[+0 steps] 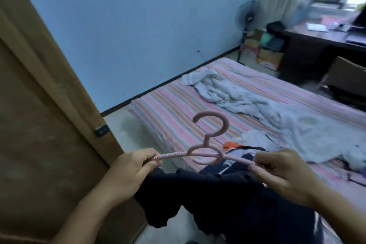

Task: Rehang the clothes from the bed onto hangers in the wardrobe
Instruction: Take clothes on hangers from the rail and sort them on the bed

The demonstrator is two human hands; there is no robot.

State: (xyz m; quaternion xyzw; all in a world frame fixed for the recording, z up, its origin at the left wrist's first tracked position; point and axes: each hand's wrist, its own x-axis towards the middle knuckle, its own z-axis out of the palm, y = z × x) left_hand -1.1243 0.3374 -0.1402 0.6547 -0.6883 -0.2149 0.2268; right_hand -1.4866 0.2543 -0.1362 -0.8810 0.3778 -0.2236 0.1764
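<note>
Hanger [210, 152] in both hands' grip.

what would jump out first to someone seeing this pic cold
A pink hanger held up centre frame, the left hand and right hand each gripping one end. Dark clothing hangs just below it. Behind lies the striped bed with a rumpled white sheet across it.

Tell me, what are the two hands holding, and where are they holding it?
A pink plastic clothes hanger. The left hand grips its ribbed left arm end; the right hand pinches its right arm end.
</note>
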